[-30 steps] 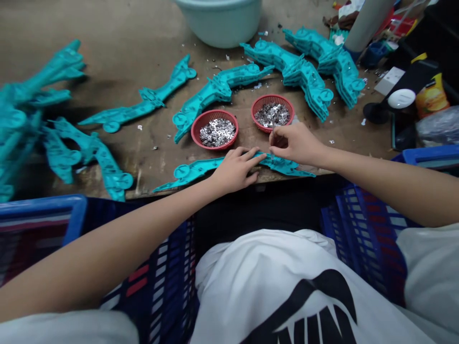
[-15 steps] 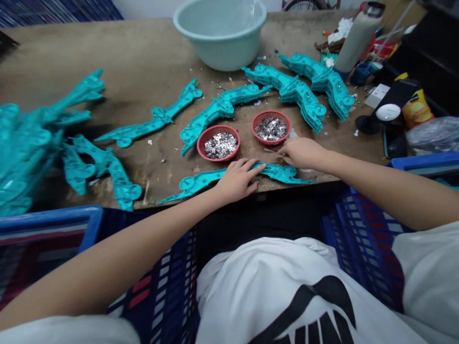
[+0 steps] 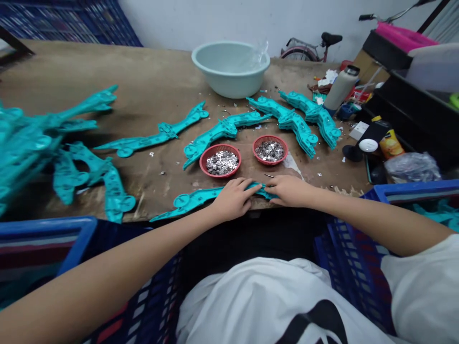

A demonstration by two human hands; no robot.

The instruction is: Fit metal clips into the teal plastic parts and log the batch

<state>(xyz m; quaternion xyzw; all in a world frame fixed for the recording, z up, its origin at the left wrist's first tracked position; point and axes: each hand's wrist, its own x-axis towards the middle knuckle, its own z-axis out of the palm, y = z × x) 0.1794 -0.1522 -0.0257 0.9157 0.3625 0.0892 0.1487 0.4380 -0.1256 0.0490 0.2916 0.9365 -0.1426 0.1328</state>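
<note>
A long teal plastic part (image 3: 197, 198) lies along the table's near edge. My left hand (image 3: 233, 197) grips it near the middle, fingers over the top and thumb on the near side. Close beside it, my right hand (image 3: 292, 190) is closed over the part's right portion, which it hides. A thin metal tool (image 3: 268, 176) sticks out from the right hand's fingers; its exact kind is unclear. Just beyond the hands stand two red baskets, the left basket (image 3: 202, 168) and the right basket (image 3: 255, 155), both holding small silver metal pieces.
More teal parts (image 3: 222, 130) lie across the table, with stacks (image 3: 296, 125) at right and a heap (image 3: 25, 143) at left. A pale basin (image 3: 229, 86) stands behind. Bottle (image 3: 340, 90) and clutter fill the right. Blue crates (image 3: 46, 227) flank me.
My right hand has moved from beside the right basket down onto the teal part, close to my left hand. My left hand stays on the part. The view has tilted up.
</note>
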